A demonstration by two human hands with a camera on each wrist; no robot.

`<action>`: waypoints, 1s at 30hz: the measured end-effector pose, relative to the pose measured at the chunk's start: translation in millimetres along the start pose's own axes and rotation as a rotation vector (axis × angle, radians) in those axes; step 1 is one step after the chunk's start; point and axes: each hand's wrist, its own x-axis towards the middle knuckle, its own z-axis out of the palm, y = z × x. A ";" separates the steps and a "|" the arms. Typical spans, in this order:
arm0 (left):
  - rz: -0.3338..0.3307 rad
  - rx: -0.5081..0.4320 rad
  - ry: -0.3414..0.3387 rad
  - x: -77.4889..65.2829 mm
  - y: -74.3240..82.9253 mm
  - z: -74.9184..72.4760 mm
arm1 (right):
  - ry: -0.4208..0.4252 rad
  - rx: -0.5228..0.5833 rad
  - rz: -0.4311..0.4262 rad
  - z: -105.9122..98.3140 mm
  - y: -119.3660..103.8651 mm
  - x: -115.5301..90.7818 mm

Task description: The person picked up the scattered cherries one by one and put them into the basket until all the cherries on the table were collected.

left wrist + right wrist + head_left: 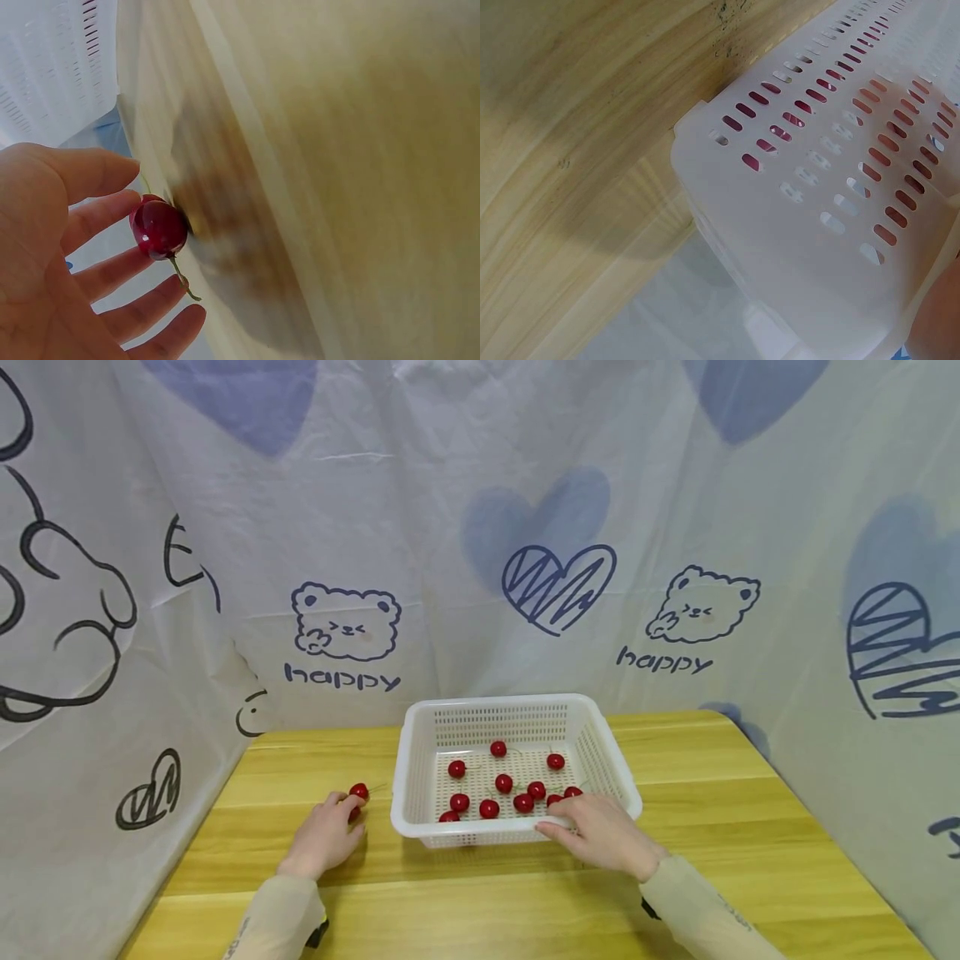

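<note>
A white plastic basket (pixel 517 829) with slotted walls holds several red cherries (pixel 504 783) with thin stems. My right hand (pixel 603 835) grips its front rim near the right corner, thumb outside and fingers reaching inside. In the right wrist view those fingers (pixel 889 150) show through the slots of the basket wall. Left of the basket, my left hand (pixel 324 835) is at two cherries on the table. The left wrist view shows its fingers spread loosely beside the nearer cherry (pixel 161 231), whose green stem points toward the little finger; the other is mostly hidden behind it.
The wooden table (pixel 480 910) carries the basket near its back edge. Behind and at both sides hangs a white cloth (pixel 450 635) printed with hearts, bears and lettering.
</note>
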 end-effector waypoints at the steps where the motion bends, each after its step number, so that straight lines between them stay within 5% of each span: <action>1: -0.001 0.000 -0.003 0.1 -0.3 0.3 | 0.001 0.000 -0.002 0.3 0.3 0.0; 30: 0.058 0.008 0.052 -3.7 -3.1 4.8 | 0.018 0.004 -0.013 0.9 0.3 -0.1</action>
